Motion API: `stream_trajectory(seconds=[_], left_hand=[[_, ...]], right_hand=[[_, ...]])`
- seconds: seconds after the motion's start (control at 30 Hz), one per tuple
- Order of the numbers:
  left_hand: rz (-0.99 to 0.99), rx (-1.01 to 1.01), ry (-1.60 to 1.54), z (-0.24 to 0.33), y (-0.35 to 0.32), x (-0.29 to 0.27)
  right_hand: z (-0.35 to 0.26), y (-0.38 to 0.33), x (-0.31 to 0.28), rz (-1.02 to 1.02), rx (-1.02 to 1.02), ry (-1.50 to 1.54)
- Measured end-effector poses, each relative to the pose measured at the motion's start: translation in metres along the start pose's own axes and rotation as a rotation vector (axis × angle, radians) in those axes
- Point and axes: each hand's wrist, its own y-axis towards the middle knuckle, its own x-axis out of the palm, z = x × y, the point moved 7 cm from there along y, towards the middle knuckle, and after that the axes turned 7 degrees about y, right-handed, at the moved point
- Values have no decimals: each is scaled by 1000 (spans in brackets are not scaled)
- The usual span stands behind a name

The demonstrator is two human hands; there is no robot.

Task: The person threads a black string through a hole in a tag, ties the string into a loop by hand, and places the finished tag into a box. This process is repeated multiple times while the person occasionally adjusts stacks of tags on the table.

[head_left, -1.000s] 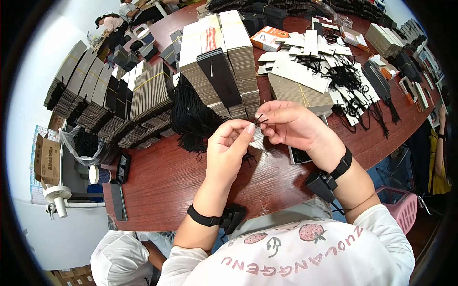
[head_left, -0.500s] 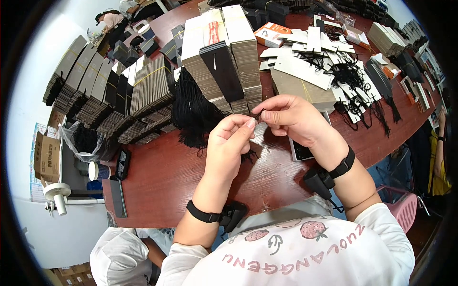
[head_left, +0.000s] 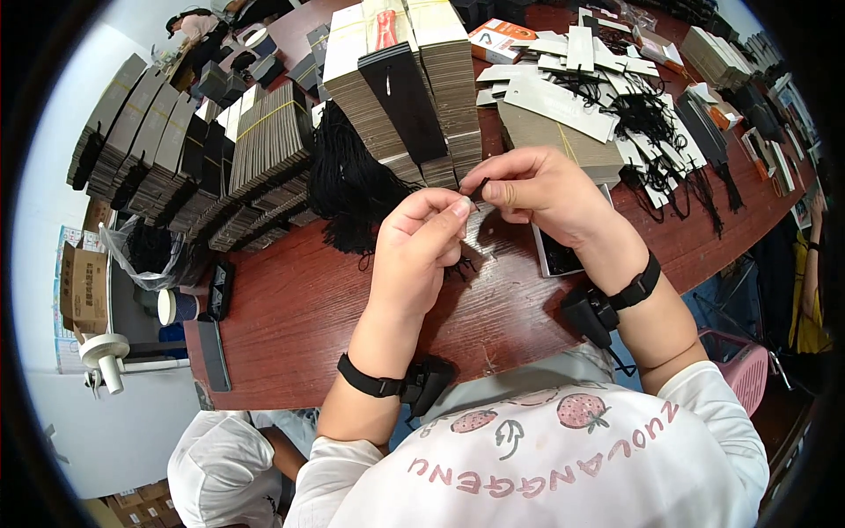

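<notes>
At the far left of the frame a brown cardboard box (head_left: 84,286) sits beside a crumpled clear plastic bag (head_left: 145,255) and a round paper cup (head_left: 176,306). Above them, in the upper left, long rows of grey-brown card stacks (head_left: 167,158) fan out edge-on, their layered sides finely ribbed. A loose bundle of black string loops (head_left: 348,189) lies matte and tufted on the glossy reddish-brown wooden table (head_left: 299,317), just left of centre.

At centre, the left hand (head_left: 418,255) is curled, thumb and forefinger pinched on a small pale card tag (head_left: 468,231) held above the table's middle. The right hand (head_left: 541,194) meets it from the right, fingertips pinching a thin black cord (head_left: 480,187) at the tag's upper edge. Both wrists wear black straps.

Behind the hands stand tall banded stacks of tags (head_left: 409,84), one topped with a black card. To the upper right, flat white tags (head_left: 563,97) lie scattered and tangled with black cords.
</notes>
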Motion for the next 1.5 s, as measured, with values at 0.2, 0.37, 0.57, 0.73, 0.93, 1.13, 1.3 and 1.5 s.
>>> stream_trajectory(seconds=[0.2, 0.37, 0.57, 0.73, 0.93, 1.13, 1.3, 1.5], left_hand=[[-22, -22, 13, -2, 0, 2], [-14, -8, 2, -3, 1, 1], [-33, -16, 20, -4, -1, 4], [-111, 11, 69, -2, -2, 2], [-169, 207, 97, 16, -2, -3], [-84, 293, 337, 16, -1, 5], [-50, 287, 321, 14, 1, 3], [178, 405, 313, 26, 0, -7]], right_hand=[[-4, -1, 3, -51, -112, 54], [-3, -1, 4, -55, -88, -33], [-4, -3, 11, -91, -127, 193], [6, -5, 10, -254, 40, 439], [17, -4, 10, -159, 182, 102], [15, -2, 13, -80, 86, -219], [15, -2, 11, -40, 53, -266], [11, 0, 2, 3, -9, -34]])
